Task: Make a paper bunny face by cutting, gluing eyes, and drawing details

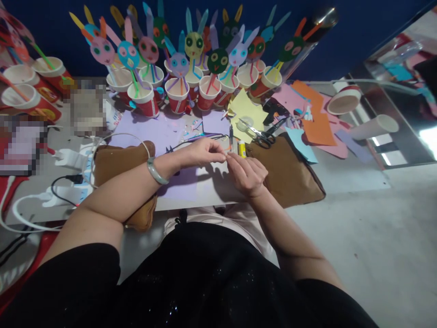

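Note:
Over the near edge of the table, my left hand (205,151) and my right hand (246,174) meet fingertip to fingertip. Both are closed in a pinch. Whatever lies between the fingers is too small to make out. Just beyond them are a dark pen (231,135) and a yellow glue stick (242,149). A pair of scissors (261,136) with dark handles rests on yellow paper (247,111) to the right. Purple paper (180,184) lies under my left wrist.
Red paper cups (177,98) with paper rabbit heads on straws line the back. Brown cushions (288,173) flank my hands. At left are a power strip (88,171) and white cables. Orange paper (319,131) and a tipped cup (344,100) lie at right.

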A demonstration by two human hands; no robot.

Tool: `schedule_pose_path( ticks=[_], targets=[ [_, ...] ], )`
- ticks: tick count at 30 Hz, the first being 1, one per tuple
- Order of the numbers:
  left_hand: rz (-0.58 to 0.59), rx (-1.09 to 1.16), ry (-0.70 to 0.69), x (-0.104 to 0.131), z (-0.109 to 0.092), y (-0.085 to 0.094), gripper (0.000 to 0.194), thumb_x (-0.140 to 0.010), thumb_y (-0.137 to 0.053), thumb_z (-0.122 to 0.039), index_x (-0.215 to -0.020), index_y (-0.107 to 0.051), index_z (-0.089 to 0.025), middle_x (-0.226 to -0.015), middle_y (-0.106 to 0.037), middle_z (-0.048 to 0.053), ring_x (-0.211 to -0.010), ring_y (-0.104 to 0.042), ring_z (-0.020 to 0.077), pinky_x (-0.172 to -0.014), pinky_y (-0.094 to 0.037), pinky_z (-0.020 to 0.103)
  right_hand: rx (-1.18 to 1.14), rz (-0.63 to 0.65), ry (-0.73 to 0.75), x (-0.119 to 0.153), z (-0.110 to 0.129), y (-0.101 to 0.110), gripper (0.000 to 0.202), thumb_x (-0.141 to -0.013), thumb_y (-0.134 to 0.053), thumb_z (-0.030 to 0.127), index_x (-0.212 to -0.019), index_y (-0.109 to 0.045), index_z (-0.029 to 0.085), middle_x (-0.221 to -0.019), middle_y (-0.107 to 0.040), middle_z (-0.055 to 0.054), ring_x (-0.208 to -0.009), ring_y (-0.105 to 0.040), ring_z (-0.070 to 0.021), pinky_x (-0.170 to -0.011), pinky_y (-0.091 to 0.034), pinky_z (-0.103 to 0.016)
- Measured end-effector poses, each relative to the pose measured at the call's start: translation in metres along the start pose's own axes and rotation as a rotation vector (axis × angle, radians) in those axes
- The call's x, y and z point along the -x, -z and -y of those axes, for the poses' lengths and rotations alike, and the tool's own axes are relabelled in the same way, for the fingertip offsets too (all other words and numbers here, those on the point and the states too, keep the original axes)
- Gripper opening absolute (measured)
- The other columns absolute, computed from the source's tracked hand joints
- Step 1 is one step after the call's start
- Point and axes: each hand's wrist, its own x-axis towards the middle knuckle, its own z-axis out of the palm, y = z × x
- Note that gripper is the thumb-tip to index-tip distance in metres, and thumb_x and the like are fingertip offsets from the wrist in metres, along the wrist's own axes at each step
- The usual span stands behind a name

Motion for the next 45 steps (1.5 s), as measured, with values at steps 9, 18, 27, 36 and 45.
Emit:
schedule_pose_path(
  ticks=[9, 18, 27, 36, 45],
  targets=[
    [-0.046, 0.001, -0.007, 0.001, -0.004, -0.001, 0.011, -0.08, -0.071, -0.014, -0.069, -0.067, -0.014, -0.063, -0.061, -0.004, -0.061, -0.051, 0.0069, -0.064, -0.041, 0.023, -0.196, -0.178, -0.147, -0.003, 0.011, -0.001, 0.024, -0.101, -0.062, 0.032, -0.113, -0.079, 0.021, -0.103, -0.085, -0.012, -0.074, -0.076, -0.0191, -0.073, -0.059, -0.034],
    [-0.138, -0.165, -0.023, 0.0, 0.001, -0.003, 0.012, -0.076, -0.067, -0.015, -0.065, -0.065, -0.016, -0.061, -0.059, -0.005, -0.059, -0.05, 0.0076, -0.061, -0.038, 0.024, -0.893, 0.052, -0.733, -0.025, 0.017, 0.015, 0.023, -0.081, -0.077, 0.044, -0.085, -0.075, 0.021, -0.07, -0.069, 0.0, -0.056, -0.05, -0.0115, -0.054, -0.044, -0.027],
    [-0.145, -0.354, -0.06, -0.002, 0.007, 0.001, 0.012, -0.082, -0.066, -0.018, -0.071, -0.07, -0.015, -0.067, -0.067, -0.001, -0.064, -0.056, 0.0105, -0.064, -0.042, 0.025, -0.9, 0.06, -0.725, -0.03, 0.014, 0.009, 0.032, -0.08, -0.079, 0.051, -0.076, -0.066, 0.021, -0.068, -0.061, 0.001, -0.062, -0.048, -0.0119, -0.06, -0.041, -0.028],
    [-0.051, -1.172, -0.176, 0.004, 0.007, 0.02, 0.03, -0.093, -0.057, -0.015, -0.105, -0.084, -0.016, -0.114, -0.08, 0.013, -0.115, -0.066, 0.0309, -0.102, -0.046, 0.047, -0.998, 0.272, -0.854, -0.039, -0.014, 0.001, 0.034, -0.081, -0.085, 0.046, -0.073, -0.066, 0.019, -0.053, -0.048, 0.006, -0.05, -0.036, -0.0078, -0.049, -0.024, -0.025],
    [0.172, -1.267, -0.281, 0.008, 0.016, 0.018, 0.034, -0.094, -0.05, -0.004, -0.103, -0.079, -0.018, -0.117, -0.076, 0.011, -0.117, -0.058, 0.0285, -0.102, -0.039, 0.044, -1.035, 0.433, -0.941, -0.046, -0.005, -0.016, 0.048, -0.083, -0.088, 0.053, -0.065, -0.058, 0.02, -0.043, -0.046, 0.007, -0.041, -0.032, -0.0052, -0.041, -0.017, -0.025]
  ],
)
